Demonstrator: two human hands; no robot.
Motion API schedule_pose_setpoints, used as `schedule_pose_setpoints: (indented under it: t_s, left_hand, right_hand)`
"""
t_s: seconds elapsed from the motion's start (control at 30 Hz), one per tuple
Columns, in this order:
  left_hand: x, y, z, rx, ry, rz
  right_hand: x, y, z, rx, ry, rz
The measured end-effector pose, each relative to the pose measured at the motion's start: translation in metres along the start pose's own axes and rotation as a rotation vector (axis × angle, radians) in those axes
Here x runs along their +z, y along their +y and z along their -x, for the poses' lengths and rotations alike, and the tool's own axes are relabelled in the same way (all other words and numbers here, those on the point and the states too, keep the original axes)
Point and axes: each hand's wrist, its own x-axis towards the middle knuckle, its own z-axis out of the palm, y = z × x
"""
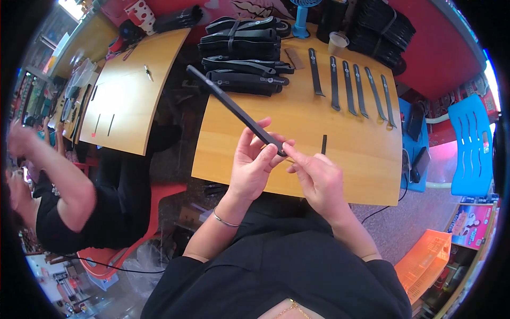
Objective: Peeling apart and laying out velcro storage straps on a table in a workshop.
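Note:
A long, narrow black strap point(228, 105) slants up and to the left above the wooden table, its far tip near the piled bundles. My left hand point(252, 164) is closed round its lower part, thumb on top. At the strap's near end, my right hand point(321, 179) pinches with thumb and index finger; the other fingers curl in. To the right of the hands a short black strip point(324, 144) lies on the table point(234, 133). Several similar black straps point(347, 87) lie side by side, spaced apart, toward the table's far right.
Stacked bundles of black straps point(241, 53) stand at the back left, beside a blue fan point(300, 21) and a plastic cup point(338, 42). Another black bundle point(382, 32) sits back right. A blue stool point(472, 143) and orange crate point(425, 260) are rightward. A co-worker point(95, 207) sits left.

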Motion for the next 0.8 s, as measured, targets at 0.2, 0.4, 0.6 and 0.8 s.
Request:
schedule_pose_setpoints:
  t_s: [0.2, 0.4, 0.6, 0.8]
  left_hand:
    - [0.002, -0.001, 0.002, 0.025, 0.022, -0.013]
    - [0.005, -0.006, 0.002, 0.119, 0.025, -0.062]
    - [0.009, -0.015, 0.003, 0.523, 0.043, -0.546]
    - [0.010, -0.014, 0.003, 0.640, 0.060, -0.834]
  right_hand:
    - [0.004, 0.003, 0.001, 0.062, 0.052, -0.135]
    - [0.007, 0.001, 0.003, 0.055, 0.099, -0.095]
    - [0.013, 0.000, 0.004, 0.102, 0.117, -0.020]
    - [0.024, 0.001, 0.000, 0.132, 0.205, -0.109]
